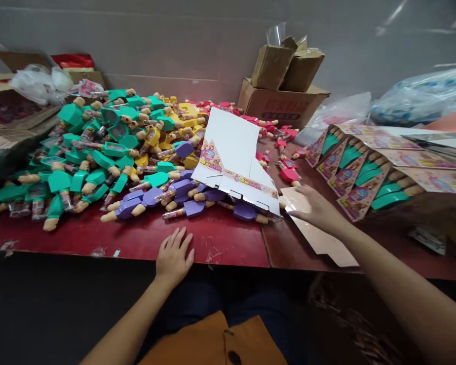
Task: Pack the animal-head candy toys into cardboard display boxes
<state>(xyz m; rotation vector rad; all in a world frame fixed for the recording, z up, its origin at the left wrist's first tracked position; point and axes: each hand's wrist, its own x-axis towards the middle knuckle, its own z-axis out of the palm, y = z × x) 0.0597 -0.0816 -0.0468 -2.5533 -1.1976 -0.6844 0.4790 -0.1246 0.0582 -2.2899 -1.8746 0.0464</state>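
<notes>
My left hand (174,257) rests palm down on the red tabletop near its front edge, fingers spread and nothing held. To the right, my right hand (319,209) is over a flat brown cardboard piece (323,242); its fingers are blurred, so whether they grip the card is unclear. Between and beyond the hands, an unfolded white printed display box (233,147) lies on a heap of toys. Purple toys (182,190) with beige knobbed ends and clear candy-filled tubes lie nearest my left hand. Green toys (99,157) are piled at left, yellow ones (188,119) behind.
Red toys (287,165) lie scattered behind the right hand. Filled printed boxes (359,167) holding green toys stand in a row at right. Brown cartons (285,101) are stacked against the grey wall. Plastic bags (421,96) sit at back right, and flat cardboard (15,134) at far left.
</notes>
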